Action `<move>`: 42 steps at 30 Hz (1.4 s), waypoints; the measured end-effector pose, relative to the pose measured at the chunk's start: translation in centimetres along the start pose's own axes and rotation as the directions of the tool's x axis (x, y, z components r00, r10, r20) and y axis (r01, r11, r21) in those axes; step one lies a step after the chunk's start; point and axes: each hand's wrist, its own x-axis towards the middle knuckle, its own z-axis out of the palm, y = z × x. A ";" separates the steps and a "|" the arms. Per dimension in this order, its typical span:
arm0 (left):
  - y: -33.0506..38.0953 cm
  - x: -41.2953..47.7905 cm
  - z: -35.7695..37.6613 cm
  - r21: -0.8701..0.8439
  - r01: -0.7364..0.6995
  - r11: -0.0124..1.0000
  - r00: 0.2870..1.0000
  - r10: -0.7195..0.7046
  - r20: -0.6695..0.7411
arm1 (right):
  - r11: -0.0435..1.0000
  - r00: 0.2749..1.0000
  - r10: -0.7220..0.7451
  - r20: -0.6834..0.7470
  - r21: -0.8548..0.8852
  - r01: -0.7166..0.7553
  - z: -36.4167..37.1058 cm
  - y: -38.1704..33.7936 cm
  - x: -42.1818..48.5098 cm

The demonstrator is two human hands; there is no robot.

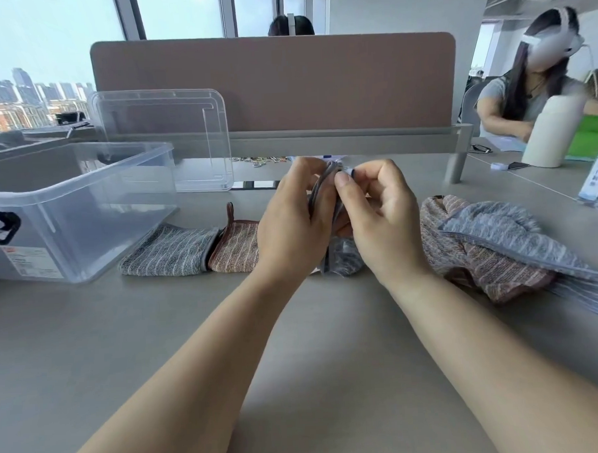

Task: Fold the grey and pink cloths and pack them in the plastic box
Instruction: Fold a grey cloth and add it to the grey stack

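Left grip (290, 223): I am curling my fingers and thumb round the upper edge of the held grey cloth (343, 260), clamping it at 12 o'clock from me, raised off the worktop (296, 346).
Right grip (383, 222): I am pinching the same edge between thumb and forefinger, right beside the left grip, with the other fingers curling into the palm.
Held grey cloth: it is hanging down between my two palms. Its lower part is showing beneath them, close to the worktop, and I cannot tell whether it is touching.
Folded grey cloth (168, 254): it is lying flat on the worktop at 11 o'clock from my hands, just in front of the plastic box (112, 217).
Folded pink cloth (236, 244): it is lying at the folded grey cloth's 3 o'clock side, touching it, with its hanging loop pointing towards 12 o'clock. My left grip is partly covering it.
Plastic box: it is standing at 10 o'clock, clear-walled, with its lid off and a black handle showing on the near end.
Lid (170, 139): it is leaning upright against the brown divider (274, 83), at the box's 1 o'clock.
Unfolded pile: at 3 o'clock, a loose pink cloth (470, 253) is lying crumpled with a loose grey cloth (496, 231) draping over it.
Background: another person (531, 89) is sitting at 2 o'clock behind a white bottle (550, 133).
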 end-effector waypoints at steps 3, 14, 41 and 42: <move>-0.3 -0.1 -0.4 -0.021 -0.032 0.999 0.997 0.034 0.075 | 0.988 0.996 0.090 0.024 0.128 -0.092 -0.2 0.0 0.1; -0.8 0.5 -2.2 0.009 -0.175 0.985 0.978 0.173 0.116 | 0.918 0.963 -0.270 0.024 -0.295 0.265 -2.0 0.8 1.1; -2.2 1.0 -2.6 0.018 -0.191 0.981 0.971 0.186 0.153 | 0.991 0.996 -0.092 0.002 -0.098 0.092 -3.2 1.2 2.2; -2.2 1.1 -2.5 0.019 -0.194 0.981 0.971 0.190 0.143 | 0.991 0.996 -0.093 -0.002 -0.098 0.092 -3.2 1.2 2.2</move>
